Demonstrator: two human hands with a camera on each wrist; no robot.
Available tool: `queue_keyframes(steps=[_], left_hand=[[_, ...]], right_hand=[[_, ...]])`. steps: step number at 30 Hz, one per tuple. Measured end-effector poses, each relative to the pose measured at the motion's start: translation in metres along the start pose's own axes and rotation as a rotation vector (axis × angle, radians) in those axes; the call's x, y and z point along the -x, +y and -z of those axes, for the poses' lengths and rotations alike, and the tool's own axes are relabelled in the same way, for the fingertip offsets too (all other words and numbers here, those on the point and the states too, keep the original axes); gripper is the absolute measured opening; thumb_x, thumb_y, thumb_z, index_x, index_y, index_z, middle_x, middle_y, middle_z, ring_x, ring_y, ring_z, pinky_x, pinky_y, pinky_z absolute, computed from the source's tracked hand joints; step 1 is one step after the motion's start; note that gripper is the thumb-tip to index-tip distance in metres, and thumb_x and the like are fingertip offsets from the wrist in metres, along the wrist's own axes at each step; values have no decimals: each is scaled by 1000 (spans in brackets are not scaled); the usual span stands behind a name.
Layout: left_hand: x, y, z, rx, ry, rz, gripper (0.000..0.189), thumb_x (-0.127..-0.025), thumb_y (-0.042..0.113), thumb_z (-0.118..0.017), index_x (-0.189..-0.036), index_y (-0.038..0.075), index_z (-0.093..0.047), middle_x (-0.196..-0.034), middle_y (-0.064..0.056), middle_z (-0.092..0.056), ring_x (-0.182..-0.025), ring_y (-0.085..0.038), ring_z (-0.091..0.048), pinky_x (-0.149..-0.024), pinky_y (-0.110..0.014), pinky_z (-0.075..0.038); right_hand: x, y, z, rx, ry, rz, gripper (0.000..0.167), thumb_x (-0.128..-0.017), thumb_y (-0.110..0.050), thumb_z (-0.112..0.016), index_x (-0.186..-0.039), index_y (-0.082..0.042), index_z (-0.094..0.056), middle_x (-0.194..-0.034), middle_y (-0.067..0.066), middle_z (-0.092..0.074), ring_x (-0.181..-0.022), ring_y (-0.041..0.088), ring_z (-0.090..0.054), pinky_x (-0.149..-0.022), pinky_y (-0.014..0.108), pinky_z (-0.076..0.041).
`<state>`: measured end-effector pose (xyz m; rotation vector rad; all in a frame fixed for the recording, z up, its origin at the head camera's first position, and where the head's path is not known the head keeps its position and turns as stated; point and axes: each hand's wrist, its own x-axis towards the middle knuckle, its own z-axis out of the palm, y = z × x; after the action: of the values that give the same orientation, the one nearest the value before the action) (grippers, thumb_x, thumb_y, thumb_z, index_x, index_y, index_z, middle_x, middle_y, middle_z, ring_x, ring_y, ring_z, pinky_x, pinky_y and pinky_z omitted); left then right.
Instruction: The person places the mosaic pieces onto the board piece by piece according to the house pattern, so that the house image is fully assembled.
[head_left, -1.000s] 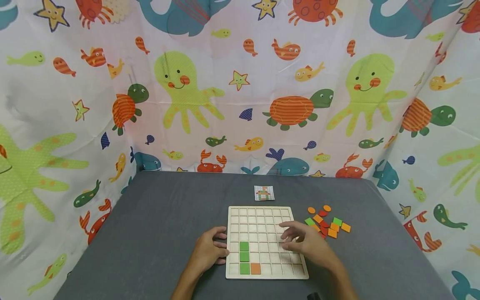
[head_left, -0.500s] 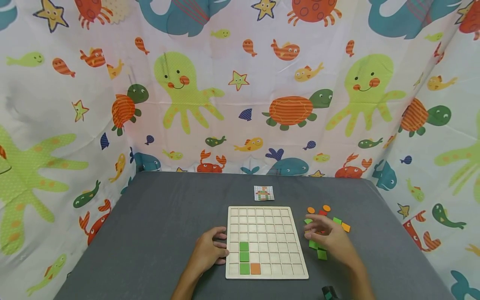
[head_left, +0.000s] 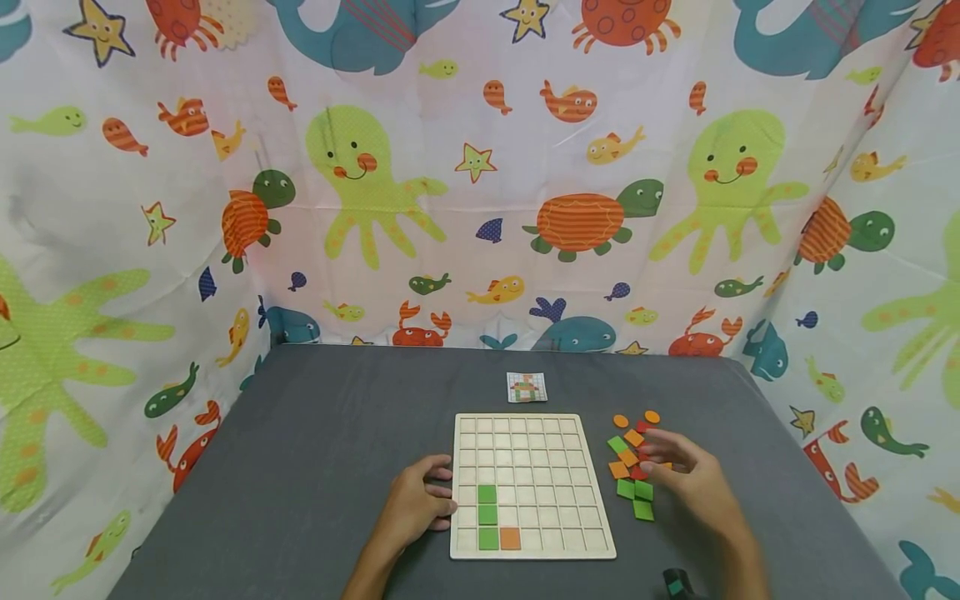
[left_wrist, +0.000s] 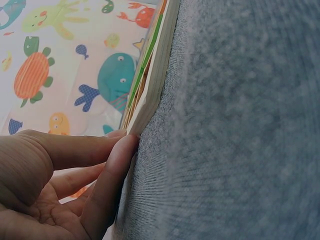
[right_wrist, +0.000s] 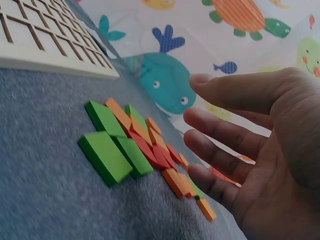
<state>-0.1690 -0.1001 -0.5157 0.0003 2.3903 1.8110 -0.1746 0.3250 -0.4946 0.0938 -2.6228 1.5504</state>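
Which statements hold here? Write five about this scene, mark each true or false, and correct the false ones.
The board holds three green tiles and one orange tile. True.
The orange tile lies in the farthest row. False: it lies in the nearest row.
Both hands touch the board. False: only the left hand does; the right hand is by the loose pieces.
A printed card lies beyond the board. True.
All loose pieces are green. False: some are orange or red.

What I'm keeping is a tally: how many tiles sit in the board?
4. On the board, three green tiles fill the bottom three cells of the second column from left; one orange tile sits right of the lowest green. None seem hidden.
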Motion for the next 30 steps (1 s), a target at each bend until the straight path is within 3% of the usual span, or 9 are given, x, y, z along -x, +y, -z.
queue_keyframes(steps=[5,11,15,20,30], left_hand=[[0,-1,0,6,-4,2,71,-76,-15,-81,-143,-2,-61,-122,-17,-68,-92,-21,-72,-56,-38,-65],[0,0,-1,10,-4,12,71,-76,-15,-82,-143,-2,-61,-123,-17,-68,-93,-21,-72,-56,-37,-65],[0,1,-1,5,0,15,71,-76,-15,-82,-143,-1,-60,-123,-16,-68,-93,-21,-72,-56,-37,-65],[0,0,-1,6,0,15,71,-76,-15,-82,-143,-1,-61,-123,-16,-68,-93,-21,-72,-56,-37,-65],[0,-1,0,22,-2,5,72,-76,-15,-82,-143,-2,-60,-124,-19,-67,-92,-21,-72,-55,-37,-65]], right_hand=[[1,6,5,91,10,-62,57,-101,-29,-74,-151,-8,-56,-132,16,-71,-107,1,-67,-85,22,-56],[3,12,11,174,8,-90,63,-100,-32,-76,-153,-7,-53,-138,18,-69,-121,31,-67,-89,24,-55],[3,15,13,195,-5,-103,65,-100,-33,-76,-154,-6,-52,-141,22,-66,-127,41,-63,-94,36,-57],[1,17,14,214,-29,-155,69,-100,-36,-74,-155,-3,-49,-145,25,-62,-129,43,-61,-101,57,-56],[0,19,16,233,-60,-236,75,-99,-40,-75,-156,-1,-47,-147,23,-62,-131,42,-59,-106,62,-50]])
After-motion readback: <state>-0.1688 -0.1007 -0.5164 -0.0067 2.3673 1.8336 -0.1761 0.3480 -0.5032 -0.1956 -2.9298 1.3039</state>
